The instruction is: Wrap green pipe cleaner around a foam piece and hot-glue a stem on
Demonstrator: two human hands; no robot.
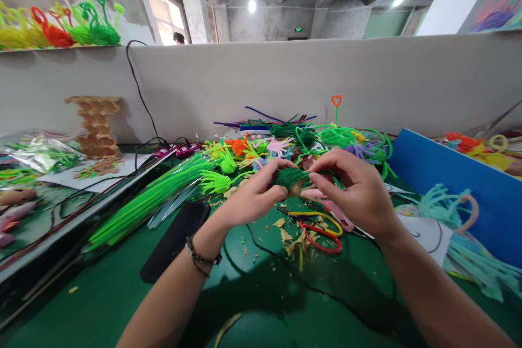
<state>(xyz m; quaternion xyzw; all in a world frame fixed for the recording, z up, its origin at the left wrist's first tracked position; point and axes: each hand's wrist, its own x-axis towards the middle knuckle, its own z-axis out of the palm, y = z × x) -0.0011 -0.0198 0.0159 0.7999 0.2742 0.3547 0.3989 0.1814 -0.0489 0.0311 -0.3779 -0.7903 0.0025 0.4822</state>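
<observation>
A rounded dark green pipe-cleaner piece [290, 176] with a tan underside is held above the table between my two hands. My left hand [261, 189] grips its left side with thumb and fingers. On the right, my right hand [354, 187] pinches the piece's edge between thumb and fingertips; whether a loose strand is in that pinch is too small to tell. Below the hands lie scissors [322, 235] with red and yellow handles. A pink tool that looks like a glue gun [332, 211] is partly hidden under my right hand.
Colourful pipe cleaners [244, 148] are heaped behind my hands. Bright green stems [150, 196] and a black phone [176, 240] lie left. A blue board [457, 190] and pale teal bundles [473, 253] stand right. Tan scraps [287, 236] and a black cord cross the green table [253, 304].
</observation>
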